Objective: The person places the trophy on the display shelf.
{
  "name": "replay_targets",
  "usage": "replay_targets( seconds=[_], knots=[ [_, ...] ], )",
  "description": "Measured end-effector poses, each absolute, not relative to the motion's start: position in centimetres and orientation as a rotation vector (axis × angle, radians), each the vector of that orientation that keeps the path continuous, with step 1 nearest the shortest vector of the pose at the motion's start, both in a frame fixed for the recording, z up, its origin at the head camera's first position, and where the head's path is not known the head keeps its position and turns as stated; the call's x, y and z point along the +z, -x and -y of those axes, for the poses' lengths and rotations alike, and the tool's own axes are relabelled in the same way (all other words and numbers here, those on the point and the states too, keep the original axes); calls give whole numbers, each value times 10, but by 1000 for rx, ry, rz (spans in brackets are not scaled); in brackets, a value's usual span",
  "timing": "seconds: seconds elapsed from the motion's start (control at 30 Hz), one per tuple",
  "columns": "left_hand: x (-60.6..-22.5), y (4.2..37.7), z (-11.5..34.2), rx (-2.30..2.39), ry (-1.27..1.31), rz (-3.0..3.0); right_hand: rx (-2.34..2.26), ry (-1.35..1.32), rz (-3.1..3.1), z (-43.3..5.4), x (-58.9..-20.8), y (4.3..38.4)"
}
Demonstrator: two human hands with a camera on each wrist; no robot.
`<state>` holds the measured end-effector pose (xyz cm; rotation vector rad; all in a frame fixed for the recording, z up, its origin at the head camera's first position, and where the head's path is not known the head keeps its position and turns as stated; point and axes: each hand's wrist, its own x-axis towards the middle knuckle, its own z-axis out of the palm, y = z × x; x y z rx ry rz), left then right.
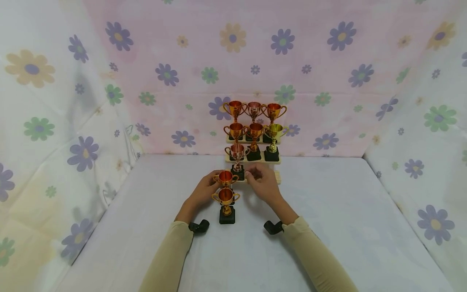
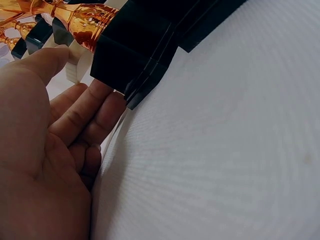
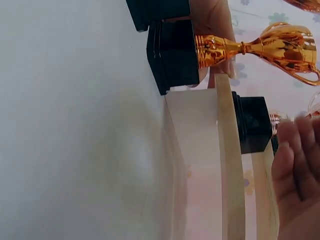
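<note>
My left hand (image 1: 209, 188) is beside the rear of two gold trophy cups on the table. In the left wrist view, its extended fingers (image 2: 82, 112) are against the black base (image 2: 132, 47) of a trophy, with the thumb apart. The front trophy (image 1: 226, 197) stands closer to me. A pink-gold trophy (image 1: 237, 152) stands at the left of the wooden stand's lowest tier (image 1: 278, 177). Just right of its base, my right hand (image 1: 263, 183) has loosely bent fingers with nothing between them. In the right wrist view, that hand (image 3: 300, 185) is beside the pink-gold trophy's base (image 3: 255, 124).
Three trophies stand on the middle tier (image 1: 262, 159), including a yellow-gold one (image 1: 274, 134) at its right. Behind them, three more line the top tier (image 1: 230, 141). Flowered cloth (image 1: 189, 101) hangs behind and at both sides of the white table (image 1: 328, 211).
</note>
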<state>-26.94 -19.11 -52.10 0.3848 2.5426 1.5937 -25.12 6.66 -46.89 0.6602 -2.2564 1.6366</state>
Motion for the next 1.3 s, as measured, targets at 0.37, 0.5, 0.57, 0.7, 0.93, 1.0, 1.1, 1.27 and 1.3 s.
replay_targets(
  seconds=[0.37, 0.5, 0.57, 0.7, 0.93, 1.0, 1.1, 1.27, 1.3],
  knots=[
    [-522, 270, 191, 1626, -417, -2521, 1690, -1107, 2243, -78, -474, 246],
    [-523, 270, 192, 1631, -428, -2515, 1647, -1310, 2215, -78, -476, 245],
    [-523, 271, 192, 1629, -425, -2517, 1595, -1380, 2223, -76, -477, 245],
    [-523, 271, 192, 1621, -421, -2524, 1471, -1450, 2273, -71, -476, 243],
    [-524, 272, 193, 1629, -443, -2524, 1331, -1485, 2334, -59, -478, 239],
    [-524, 272, 193, 1632, -447, -2522, 1310, -1488, 2350, -57, -480, 238],
    [-523, 271, 193, 1638, -451, -2519, 1268, -1477, 2383, -54, -483, 237],
    [-522, 270, 192, 1644, -467, -2518, 1251, -1461, 2414, -51, -485, 235],
    [-522, 270, 192, 1641, -466, -2519, 1254, -1459, 2416, -50, -486, 234]
  ],
)
